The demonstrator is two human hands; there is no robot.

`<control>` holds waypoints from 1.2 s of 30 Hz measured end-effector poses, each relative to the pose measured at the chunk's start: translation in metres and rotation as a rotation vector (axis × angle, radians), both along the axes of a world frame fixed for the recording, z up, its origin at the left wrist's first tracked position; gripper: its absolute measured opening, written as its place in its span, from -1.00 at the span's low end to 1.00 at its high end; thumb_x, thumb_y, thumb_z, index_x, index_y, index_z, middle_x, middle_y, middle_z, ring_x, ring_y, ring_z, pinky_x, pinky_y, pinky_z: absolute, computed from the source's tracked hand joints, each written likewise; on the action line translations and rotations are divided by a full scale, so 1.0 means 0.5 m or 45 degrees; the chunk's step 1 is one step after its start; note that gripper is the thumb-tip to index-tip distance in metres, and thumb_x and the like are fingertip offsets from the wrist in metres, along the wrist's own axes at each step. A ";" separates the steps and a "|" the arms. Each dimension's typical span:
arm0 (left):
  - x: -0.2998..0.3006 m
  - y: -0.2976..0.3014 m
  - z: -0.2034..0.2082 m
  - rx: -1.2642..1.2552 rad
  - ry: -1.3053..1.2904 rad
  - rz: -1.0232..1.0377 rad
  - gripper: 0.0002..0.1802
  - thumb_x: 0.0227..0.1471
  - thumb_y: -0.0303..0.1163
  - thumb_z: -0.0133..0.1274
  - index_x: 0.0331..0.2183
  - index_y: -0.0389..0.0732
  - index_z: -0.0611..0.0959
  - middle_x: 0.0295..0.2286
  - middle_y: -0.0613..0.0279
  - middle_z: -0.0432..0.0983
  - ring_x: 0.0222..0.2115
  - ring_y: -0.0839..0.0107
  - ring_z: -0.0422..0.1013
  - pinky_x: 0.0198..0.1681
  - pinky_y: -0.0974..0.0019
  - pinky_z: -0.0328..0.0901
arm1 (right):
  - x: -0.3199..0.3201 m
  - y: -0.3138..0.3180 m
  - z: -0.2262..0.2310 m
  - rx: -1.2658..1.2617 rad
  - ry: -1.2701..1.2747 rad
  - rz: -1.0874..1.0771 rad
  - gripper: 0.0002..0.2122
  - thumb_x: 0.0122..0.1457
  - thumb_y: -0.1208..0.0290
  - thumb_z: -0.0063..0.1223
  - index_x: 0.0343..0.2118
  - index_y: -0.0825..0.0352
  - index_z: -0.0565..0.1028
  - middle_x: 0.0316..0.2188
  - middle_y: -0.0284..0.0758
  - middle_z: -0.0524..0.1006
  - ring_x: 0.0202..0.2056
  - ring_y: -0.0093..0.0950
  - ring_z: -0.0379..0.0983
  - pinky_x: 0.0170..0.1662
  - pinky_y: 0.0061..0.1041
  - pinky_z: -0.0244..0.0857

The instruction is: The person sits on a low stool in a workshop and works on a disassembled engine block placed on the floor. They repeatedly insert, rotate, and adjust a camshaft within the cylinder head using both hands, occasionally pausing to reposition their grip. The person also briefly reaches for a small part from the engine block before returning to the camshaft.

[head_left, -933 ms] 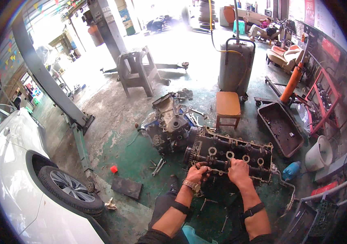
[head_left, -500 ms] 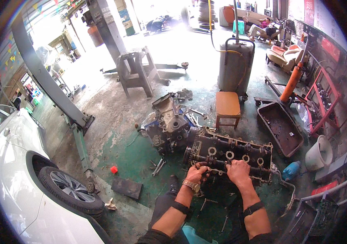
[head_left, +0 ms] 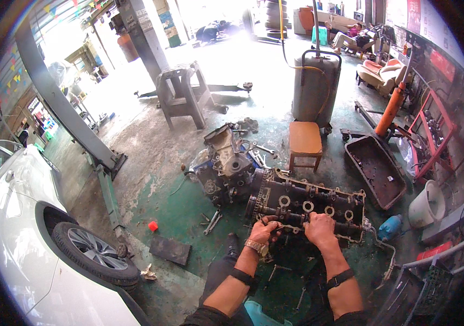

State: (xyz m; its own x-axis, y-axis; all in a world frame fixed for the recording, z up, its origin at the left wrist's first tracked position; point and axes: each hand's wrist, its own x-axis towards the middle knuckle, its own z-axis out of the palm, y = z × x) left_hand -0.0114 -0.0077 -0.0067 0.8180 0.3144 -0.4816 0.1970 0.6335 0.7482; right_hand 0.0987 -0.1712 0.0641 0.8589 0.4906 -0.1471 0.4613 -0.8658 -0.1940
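Observation:
A dark engine cylinder head (head_left: 297, 196) lies in front of me, with round light rings along its middle and a toothed chain at its left end. At its near left edge my left hand (head_left: 263, 231) has its fingers curled and pinched together close to the camshaft; whatever is between them is too small to make out. Farther right, my right hand (head_left: 320, 228) is closed over the near edge. Its knuckles point away from me and hide anything in its grip.
An engine block (head_left: 224, 168) and several wrenches lie just beyond. A wooden stool (head_left: 305, 139), a grey tank (head_left: 317, 87) and a dark tray (head_left: 376, 173) stand to the right. A black slab (head_left: 170, 251) is on the floor left, near a white car (head_left: 31, 217).
Both hands keep nearly the same places on the cylinder head. The whole view shifts very slightly.

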 end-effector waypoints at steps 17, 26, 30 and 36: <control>0.002 0.003 -0.011 -0.042 -0.025 -0.001 -0.78 -0.01 -0.43 0.10 -0.27 -0.18 0.47 -0.44 0.23 0.53 -0.64 0.46 0.41 -0.68 0.42 0.27 | 0.003 0.004 -0.009 -0.066 -0.027 0.025 -0.67 0.06 0.07 0.06 -0.41 0.29 0.59 -0.47 -0.14 0.57 -0.34 -0.19 0.53 -0.25 -0.23 0.39; 0.003 0.003 -0.013 -0.061 -0.028 0.012 -0.79 0.01 -0.43 0.08 -0.26 -0.20 0.47 -0.43 0.21 0.53 -0.62 0.44 0.42 -0.66 0.39 0.29 | -0.003 0.006 0.004 -0.077 0.020 -0.010 -0.64 0.09 0.05 0.02 -0.40 0.31 0.59 -0.46 -0.13 0.57 -0.34 -0.17 0.53 -0.25 -0.22 0.39; 0.003 0.002 -0.010 -0.048 -0.011 0.014 -0.77 0.02 -0.43 0.08 -0.24 -0.20 0.46 -0.44 0.22 0.53 -0.62 0.45 0.41 -0.67 0.41 0.27 | 0.000 0.007 -0.001 -0.054 0.039 -0.024 -0.65 0.08 0.08 0.04 -0.40 0.33 0.57 -0.45 -0.12 0.56 -0.34 -0.16 0.52 -0.25 -0.21 0.39; 0.002 0.001 -0.006 -0.010 0.009 0.001 -0.77 0.02 -0.42 0.07 -0.23 -0.21 0.47 -0.45 0.24 0.52 -0.63 0.48 0.39 -0.68 0.45 0.25 | 0.003 0.005 -0.017 -0.010 -0.020 0.010 -0.71 0.00 0.17 0.16 -0.38 0.34 0.53 -0.44 -0.11 0.56 -0.34 -0.14 0.52 -0.24 -0.23 0.40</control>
State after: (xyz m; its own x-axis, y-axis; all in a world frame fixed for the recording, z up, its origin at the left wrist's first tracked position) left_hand -0.0104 -0.0074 -0.0096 0.8144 0.3115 -0.4897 0.2016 0.6395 0.7419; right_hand 0.1002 -0.1688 0.0556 0.8572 0.4962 -0.1376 0.4709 -0.8635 -0.1804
